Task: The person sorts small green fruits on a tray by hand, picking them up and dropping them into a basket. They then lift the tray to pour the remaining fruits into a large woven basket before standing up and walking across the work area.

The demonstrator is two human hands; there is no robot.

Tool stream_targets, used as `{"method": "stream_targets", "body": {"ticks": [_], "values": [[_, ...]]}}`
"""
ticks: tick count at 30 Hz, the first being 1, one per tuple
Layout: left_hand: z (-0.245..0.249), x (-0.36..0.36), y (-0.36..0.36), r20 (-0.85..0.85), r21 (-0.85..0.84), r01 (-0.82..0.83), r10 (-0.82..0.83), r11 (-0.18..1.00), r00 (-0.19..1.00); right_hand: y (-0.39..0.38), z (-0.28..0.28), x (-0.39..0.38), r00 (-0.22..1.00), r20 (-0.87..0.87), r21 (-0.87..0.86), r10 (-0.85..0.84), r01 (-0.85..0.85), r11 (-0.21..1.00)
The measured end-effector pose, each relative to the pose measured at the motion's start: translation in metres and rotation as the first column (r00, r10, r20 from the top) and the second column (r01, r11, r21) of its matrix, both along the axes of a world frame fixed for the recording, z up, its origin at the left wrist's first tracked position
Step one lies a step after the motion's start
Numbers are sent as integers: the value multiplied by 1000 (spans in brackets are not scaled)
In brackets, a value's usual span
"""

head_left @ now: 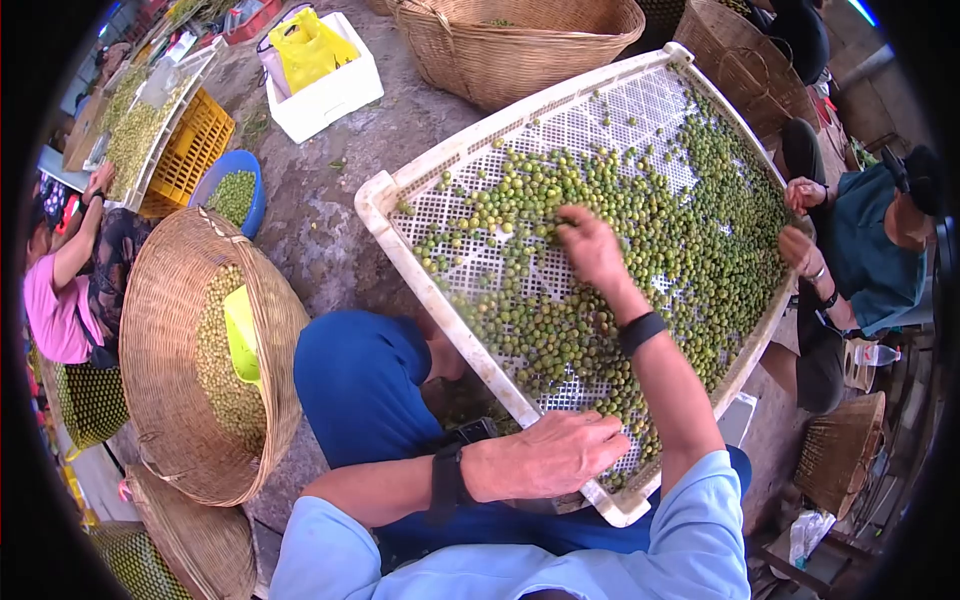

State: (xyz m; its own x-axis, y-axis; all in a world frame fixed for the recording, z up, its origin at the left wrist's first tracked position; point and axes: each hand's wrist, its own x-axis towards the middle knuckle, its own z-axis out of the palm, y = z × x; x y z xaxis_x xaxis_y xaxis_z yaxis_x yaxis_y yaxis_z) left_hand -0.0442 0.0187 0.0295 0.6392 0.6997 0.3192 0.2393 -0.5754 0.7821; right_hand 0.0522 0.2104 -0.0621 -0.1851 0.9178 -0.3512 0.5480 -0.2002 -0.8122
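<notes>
Small round green fruits [690, 245] lie spread over a white plastic mesh tray [440, 285], which slants across the view before me. My right hand [592, 248] reaches over the middle of the tray, its fingers bent together down among the fruits; what they hold, if anything, is hidden. Across the tray's near edge lies my left hand [545, 455], with fingers curled and pressed together beside the nearest fruits. The space under those fingers cannot be seen. Dark bands circle both my wrists.
At left stands a wicker basket [165, 350] with pale fruits and a yellow-green scoop [241, 335]. Behind it are a blue basin [258, 200] and a yellow crate [200, 140]. A large basket [510, 50] stands beyond the tray. A co-worker [870, 240] sits at right, hands at the tray.
</notes>
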Motion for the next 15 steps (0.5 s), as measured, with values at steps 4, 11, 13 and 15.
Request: {"method": "stream_targets", "body": {"ticks": [4,11,13,15], "values": [[-3,1,-3,-36,32,2,-1,999,999,26,-1,49,924,-185,-8,-336,340,940],[2,-1,0,6,23,11,-12,1000,1000,-2,28,-20,941,-337,-126,-44,1,992],[5,-2,2,54,25,-52,50,998,997,-11,6,-48,964,-245,138,101,-69,988],[12,-4,4,124,-34,-120,124,992,984,-21,-5,-68,964,-194,248,185,-134,959]]}}
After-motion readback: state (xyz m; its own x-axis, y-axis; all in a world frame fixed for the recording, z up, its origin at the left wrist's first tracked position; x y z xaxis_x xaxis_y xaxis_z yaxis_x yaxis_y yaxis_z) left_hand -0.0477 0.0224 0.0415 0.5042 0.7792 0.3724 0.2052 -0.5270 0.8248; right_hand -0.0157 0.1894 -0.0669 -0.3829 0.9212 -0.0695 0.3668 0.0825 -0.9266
